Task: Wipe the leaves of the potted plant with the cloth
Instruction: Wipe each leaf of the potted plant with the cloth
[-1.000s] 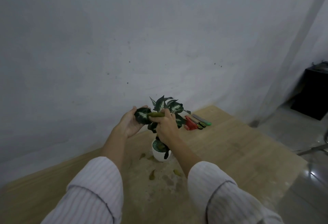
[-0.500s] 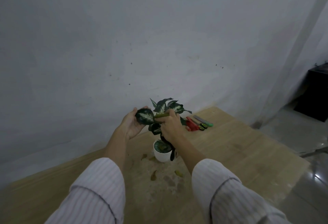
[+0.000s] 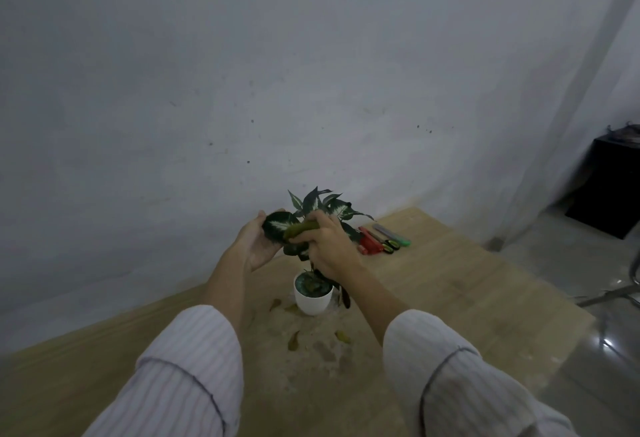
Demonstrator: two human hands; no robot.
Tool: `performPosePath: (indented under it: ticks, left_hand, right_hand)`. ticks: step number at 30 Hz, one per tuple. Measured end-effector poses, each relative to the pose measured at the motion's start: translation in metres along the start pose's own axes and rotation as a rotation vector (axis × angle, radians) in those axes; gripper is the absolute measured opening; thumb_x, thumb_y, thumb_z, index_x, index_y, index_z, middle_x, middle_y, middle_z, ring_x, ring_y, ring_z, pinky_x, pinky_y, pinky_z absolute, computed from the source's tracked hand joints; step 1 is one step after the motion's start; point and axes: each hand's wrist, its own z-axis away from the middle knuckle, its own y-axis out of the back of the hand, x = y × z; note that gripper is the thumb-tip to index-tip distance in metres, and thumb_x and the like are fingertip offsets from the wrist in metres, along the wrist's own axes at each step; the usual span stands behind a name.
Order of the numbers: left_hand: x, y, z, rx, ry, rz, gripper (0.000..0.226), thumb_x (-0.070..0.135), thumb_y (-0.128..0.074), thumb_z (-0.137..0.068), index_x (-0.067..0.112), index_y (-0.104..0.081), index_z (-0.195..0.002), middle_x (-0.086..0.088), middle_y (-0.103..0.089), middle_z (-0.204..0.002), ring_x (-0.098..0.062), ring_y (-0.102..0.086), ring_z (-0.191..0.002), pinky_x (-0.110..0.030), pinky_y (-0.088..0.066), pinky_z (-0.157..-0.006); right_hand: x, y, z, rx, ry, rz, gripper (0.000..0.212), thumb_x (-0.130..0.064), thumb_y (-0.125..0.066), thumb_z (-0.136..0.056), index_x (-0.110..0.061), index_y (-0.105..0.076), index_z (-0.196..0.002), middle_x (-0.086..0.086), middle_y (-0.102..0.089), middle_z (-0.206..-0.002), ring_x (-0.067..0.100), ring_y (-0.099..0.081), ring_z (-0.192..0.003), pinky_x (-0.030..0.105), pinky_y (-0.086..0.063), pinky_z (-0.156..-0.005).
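A pale grey wall [image 3: 311, 72] fills most of the view, and below it a light wooden desk [image 3: 450, 298] is seen, stained and dusty near its middle. A dark cabinet [image 3: 609, 187] is set on the glossy floor [image 3: 588, 384] at the far right. Two striped sleeves [image 3: 187, 367] are extended over the desk from below.

The potted plant [image 3: 320, 208] is placed near the middle of the desk, close to the wall; its dark leaves with white centres are carried above a small white pot [image 3: 311, 301]. One broad leaf [image 3: 278, 227] is supported from beneath by the left hand [image 3: 258, 242], whose fingers are curled round the leaf's outer edge. An olive-green cloth [image 3: 301, 230] is gripped in the right hand [image 3: 327, 246] and pressed against the upper face of that leaf.

Behind the plant, to the right, a row of utility knives [image 3: 382, 240] in red, black and green is laid on the desk. Several fallen brown leaves [image 3: 293, 341] are scattered on the desk around and in front of the pot.
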Motion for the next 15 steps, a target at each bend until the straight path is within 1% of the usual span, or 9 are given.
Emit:
performPosePath:
  ticks: [2,3,5,7,10,11,13,14,15]
  left_hand:
    - [0.002,-0.001,-0.001,-0.012,0.004,0.006,0.048,0.037,-0.021,-0.104,0.007,-0.058,-0.108,-0.020,-0.048,-0.138,-0.028,-0.058,-0.097,-0.038,-0.054,-0.078]
    - [0.003,-0.003,-0.001,-0.021,0.002,-0.006,0.050,0.037,-0.020,-0.104,0.007,-0.058,-0.111,-0.020,-0.048,-0.139,-0.028,-0.058,-0.097,-0.038,-0.051,-0.079]
    - [0.004,-0.006,-0.001,-0.028,0.005,-0.043,0.052,0.038,-0.018,-0.104,0.008,-0.054,-0.125,-0.018,-0.047,-0.141,-0.028,-0.057,-0.102,-0.037,-0.049,-0.081]
    - [0.001,-0.006,-0.001,-0.018,0.007,-0.045,0.052,0.037,-0.018,-0.104,0.009,-0.051,-0.131,-0.017,-0.047,-0.142,-0.028,-0.054,-0.108,-0.037,-0.049,-0.081]
    - [-0.003,-0.004,0.000,-0.012,0.003,0.005,0.048,0.037,-0.021,-0.104,0.008,-0.059,-0.110,-0.018,-0.048,-0.141,-0.028,-0.057,-0.100,-0.037,-0.049,-0.086]
    - [-0.003,-0.004,0.000,-0.011,0.003,-0.001,0.047,0.037,-0.022,-0.104,0.008,-0.059,-0.106,-0.019,-0.048,-0.140,-0.027,-0.058,-0.098,-0.036,-0.049,-0.086]
    - [-0.001,-0.004,0.001,-0.009,0.006,-0.039,0.048,0.037,-0.022,-0.104,0.007,-0.059,-0.104,-0.019,-0.051,-0.137,-0.025,-0.059,-0.096,-0.034,-0.052,-0.079]
    - [0.000,-0.003,0.001,-0.001,0.009,-0.048,0.049,0.037,-0.023,-0.104,0.005,-0.060,-0.103,-0.018,-0.051,-0.137,-0.024,-0.060,-0.094,-0.032,-0.052,-0.078]
    - [-0.001,-0.002,0.000,0.009,0.007,-0.045,0.048,0.037,-0.024,-0.104,0.004,-0.060,-0.102,-0.018,-0.051,-0.137,-0.024,-0.060,-0.093,-0.032,-0.052,-0.080]
  right_hand:
    - [0.000,0.000,-0.004,0.077,-0.077,-0.052,0.037,-0.001,-0.043,-0.091,-0.016,-0.066,-0.115,0.008,-0.042,-0.133,0.031,-0.035,-0.116,0.042,-0.036,-0.103]
    - [0.000,0.000,-0.005,0.056,-0.078,-0.039,0.038,-0.001,-0.042,-0.091,-0.018,-0.063,-0.119,0.007,-0.040,-0.134,0.030,-0.034,-0.117,0.043,-0.035,-0.104]
    - [0.001,-0.002,-0.003,-0.020,-0.070,0.036,0.042,-0.003,-0.041,-0.092,-0.022,-0.058,-0.126,0.007,-0.037,-0.136,0.030,-0.032,-0.118,0.042,-0.034,-0.105]
    - [0.000,-0.004,-0.001,0.024,-0.106,0.075,0.043,-0.003,-0.040,-0.091,-0.023,-0.058,-0.126,0.007,-0.039,-0.135,0.031,-0.033,-0.116,0.040,-0.034,-0.102]
    - [-0.006,-0.007,-0.005,0.166,-0.163,0.006,0.043,0.000,-0.042,-0.088,-0.019,-0.062,-0.122,0.009,-0.041,-0.134,0.034,-0.034,-0.114,0.041,-0.034,-0.103]
    - [-0.007,-0.008,-0.006,0.157,-0.141,-0.023,0.043,0.001,-0.042,-0.088,-0.018,-0.062,-0.121,0.009,-0.041,-0.134,0.035,-0.034,-0.114,0.043,-0.034,-0.103]
    - [-0.004,-0.011,-0.005,0.065,-0.083,-0.003,0.042,-0.001,-0.042,-0.090,-0.020,-0.062,-0.122,0.009,-0.040,-0.135,0.036,-0.033,-0.116,0.044,-0.033,-0.103]
    - [-0.001,-0.012,-0.004,0.037,-0.089,0.024,0.042,-0.002,-0.042,-0.091,-0.021,-0.061,-0.122,0.008,-0.040,-0.135,0.036,-0.032,-0.116,0.044,-0.032,-0.103]
    - [0.002,-0.012,-0.003,0.039,-0.128,0.040,0.042,-0.002,-0.042,-0.091,-0.021,-0.061,-0.123,0.008,-0.040,-0.135,0.036,-0.032,-0.116,0.043,-0.032,-0.103]
